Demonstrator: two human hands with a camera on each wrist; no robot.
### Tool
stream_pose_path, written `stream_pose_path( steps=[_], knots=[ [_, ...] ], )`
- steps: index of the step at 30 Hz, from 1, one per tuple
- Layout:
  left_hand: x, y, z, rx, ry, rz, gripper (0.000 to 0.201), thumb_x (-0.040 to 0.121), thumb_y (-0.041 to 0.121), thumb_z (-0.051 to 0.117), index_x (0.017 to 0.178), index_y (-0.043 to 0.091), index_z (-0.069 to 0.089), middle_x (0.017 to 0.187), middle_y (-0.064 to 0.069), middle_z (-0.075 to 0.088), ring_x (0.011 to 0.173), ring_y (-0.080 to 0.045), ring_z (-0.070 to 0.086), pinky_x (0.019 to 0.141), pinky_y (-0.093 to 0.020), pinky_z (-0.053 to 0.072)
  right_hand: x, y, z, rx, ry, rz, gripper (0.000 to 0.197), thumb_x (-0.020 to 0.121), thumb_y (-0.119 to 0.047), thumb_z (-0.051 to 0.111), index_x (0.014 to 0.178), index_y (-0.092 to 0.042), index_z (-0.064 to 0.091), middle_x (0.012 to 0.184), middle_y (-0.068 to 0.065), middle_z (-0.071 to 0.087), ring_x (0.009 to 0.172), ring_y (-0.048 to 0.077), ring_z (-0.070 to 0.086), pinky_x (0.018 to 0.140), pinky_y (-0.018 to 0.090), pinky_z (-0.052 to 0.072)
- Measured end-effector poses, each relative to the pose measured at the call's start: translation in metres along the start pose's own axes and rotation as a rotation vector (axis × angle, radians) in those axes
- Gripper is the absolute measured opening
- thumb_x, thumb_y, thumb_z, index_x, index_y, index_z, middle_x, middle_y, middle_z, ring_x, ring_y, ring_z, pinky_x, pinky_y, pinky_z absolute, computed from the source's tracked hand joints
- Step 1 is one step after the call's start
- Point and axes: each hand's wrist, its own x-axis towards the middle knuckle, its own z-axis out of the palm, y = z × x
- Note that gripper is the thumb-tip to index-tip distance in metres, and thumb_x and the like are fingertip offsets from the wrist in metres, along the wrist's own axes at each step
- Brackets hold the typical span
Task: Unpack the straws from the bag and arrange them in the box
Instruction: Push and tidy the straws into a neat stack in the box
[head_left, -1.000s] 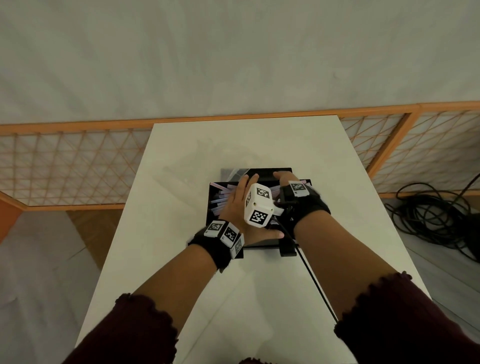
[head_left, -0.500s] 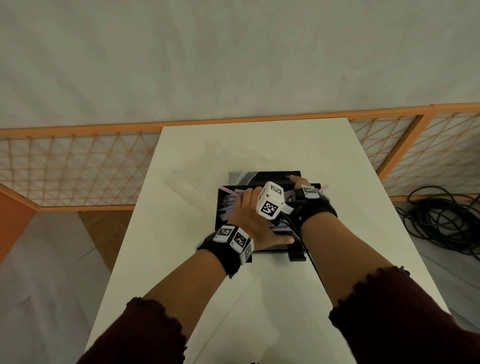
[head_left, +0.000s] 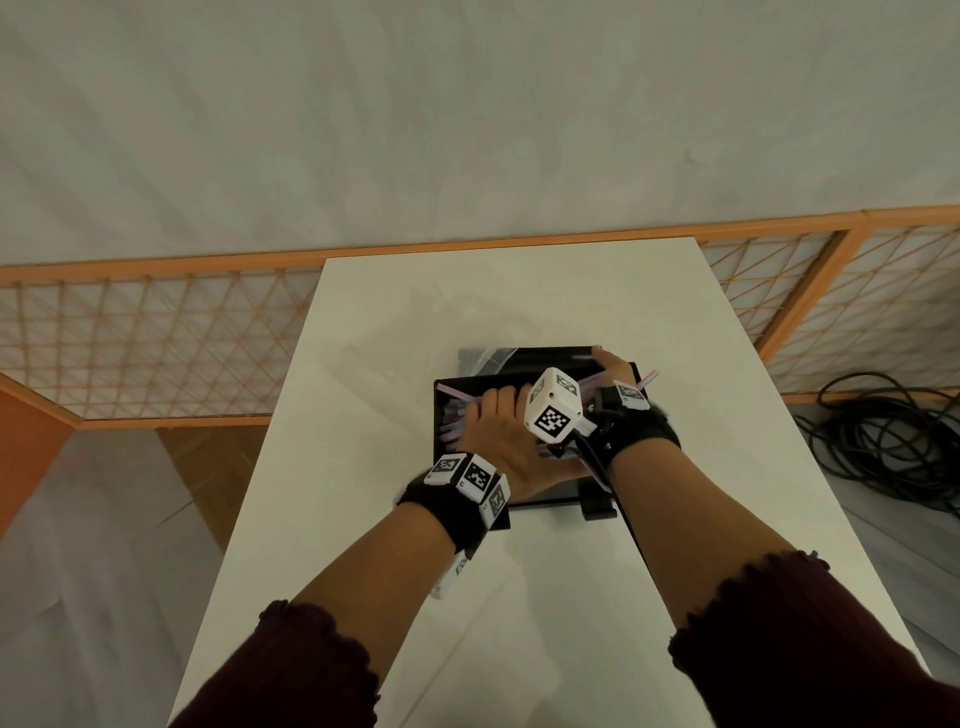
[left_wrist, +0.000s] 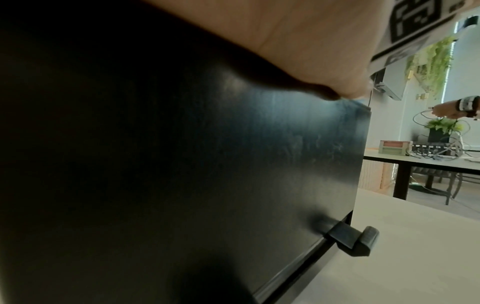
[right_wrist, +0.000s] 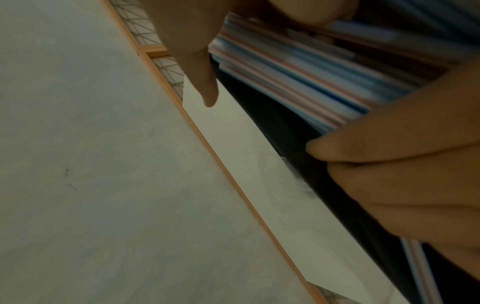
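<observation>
- Black box (head_left: 540, 503), matte, with a black clip (left_wrist: 350, 240) at its base.
- Straws (right_wrist: 298, 78) in pale pink, blue and white stripes.
- White table (head_left: 519, 291).
- Maroon sleeves (head_left: 810, 639) with ruffled cuffs.
- Black wristbands (head_left: 452, 506) carrying white tags with black square-code patterns.
- Orange-framed lattice fence (head_left: 156, 332).
- Black cables (head_left: 893, 441) on the floor.

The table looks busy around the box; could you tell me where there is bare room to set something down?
The white table is bare between the black box and its far edge, along its left edge, and near the forearms. The box is crowded: the left hand and right hand press on the straws, one pokes over its right wall.
</observation>
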Motion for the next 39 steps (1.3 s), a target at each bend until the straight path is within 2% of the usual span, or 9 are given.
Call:
stream_pose_path(
  steps=[3,6,9,13,18,22,24,32,39],
  knots=[
    [-0.002,0.000,-0.003,0.047,0.023,0.015,0.121,0.050,0.094,0.017,0.139,0.014,0.034,0.123,-0.004,0.048,0.119,-0.027,0.041,0.116,-0.055,0.007,-0.001,-0.003,-0.003,-0.093,-0.002,0.000,0.057,0.088,-0.045,0.054,0.124,-0.001,0.046,0.047,0.019,0.061,0.034,0.024,0.058,0.044,0.025,0.045],
    [-0.002,-0.001,-0.005,0.047,0.069,0.015,0.121,0.052,0.091,0.013,0.138,0.010,0.038,0.123,-0.008,0.050,0.117,-0.030,0.044,0.115,-0.057,0.011,-0.008,-0.008,-0.001,-0.052,-0.014,-0.019,0.059,0.090,-0.041,0.056,0.129,0.001,0.044,0.076,0.019,0.060,0.058,0.030,0.057,0.058,0.034,0.043],
    [0.001,-0.001,-0.002,0.022,0.027,-0.003,0.120,0.051,0.089,0.012,0.141,0.011,0.032,0.129,-0.008,0.045,0.119,-0.031,0.042,0.111,-0.054,0.023,-0.009,-0.006,-0.001,0.029,-0.013,-0.025,0.061,0.089,-0.041,0.059,0.132,0.000,0.044,0.072,0.018,0.063,0.057,0.029,0.061,0.064,0.036,0.045],
    [-0.002,-0.001,-0.004,-0.083,0.056,-0.013,0.114,0.053,0.087,0.020,0.137,0.011,0.036,0.129,-0.009,0.045,0.116,-0.031,0.043,0.102,-0.050,0.035,-0.016,-0.008,0.000,0.046,-0.036,-0.007,0.056,0.086,-0.038,0.061,0.125,0.000,0.049,0.112,0.020,0.059,0.098,0.032,0.060,0.096,0.041,0.046],
    [-0.004,-0.004,-0.006,-0.102,0.158,0.024,0.083,0.063,0.072,0.031,0.121,0.013,0.040,0.109,-0.012,0.058,0.095,-0.032,0.059,0.077,-0.044,0.052,-0.027,-0.013,0.002,-0.054,-0.034,-0.060,0.017,0.096,-0.028,0.049,0.099,-0.011,0.047,0.062,0.014,0.055,0.046,0.023,0.059,0.049,0.030,0.040],
    [-0.004,-0.009,-0.006,-0.070,0.239,0.081,0.075,0.061,0.060,0.034,0.118,0.012,0.041,0.105,-0.013,0.061,0.088,-0.032,0.061,0.067,-0.041,0.053,-0.038,-0.014,0.002,-0.091,-0.027,-0.084,0.017,0.096,-0.023,0.045,0.096,-0.007,0.050,0.084,0.014,0.056,0.055,0.021,0.067,0.030,0.025,0.037],
    [-0.003,-0.011,-0.006,-0.033,0.212,0.078,0.075,0.063,0.056,0.037,0.123,0.012,0.043,0.113,-0.012,0.058,0.095,-0.031,0.059,0.073,-0.041,0.052,-0.045,-0.013,-0.001,-0.045,-0.020,-0.049,0.022,0.085,-0.025,0.057,0.093,-0.007,0.048,0.076,0.011,0.053,0.048,0.025,0.058,0.040,0.020,0.039],
    [0.012,-0.010,-0.011,-0.205,0.153,-0.036,0.079,0.082,0.044,0.065,0.144,0.015,0.026,0.146,-0.005,0.032,0.130,-0.027,0.030,0.105,-0.043,0.034,-0.058,-0.014,-0.001,0.106,0.073,-0.233,0.079,0.059,-0.035,0.081,0.124,-0.003,0.049,0.113,0.014,0.061,0.095,0.033,0.063,0.087,0.044,0.053],
    [0.011,-0.012,-0.017,-0.358,0.118,-0.074,0.087,0.074,0.044,0.070,0.144,0.015,0.026,0.144,-0.007,0.031,0.129,-0.030,0.027,0.106,-0.044,0.031,-0.071,-0.019,-0.017,0.259,-0.214,-0.182,0.119,0.035,-0.075,0.073,0.135,-0.015,0.048,0.127,0.014,0.058,0.107,0.033,0.060,0.091,0.048,0.049]
  ],
)
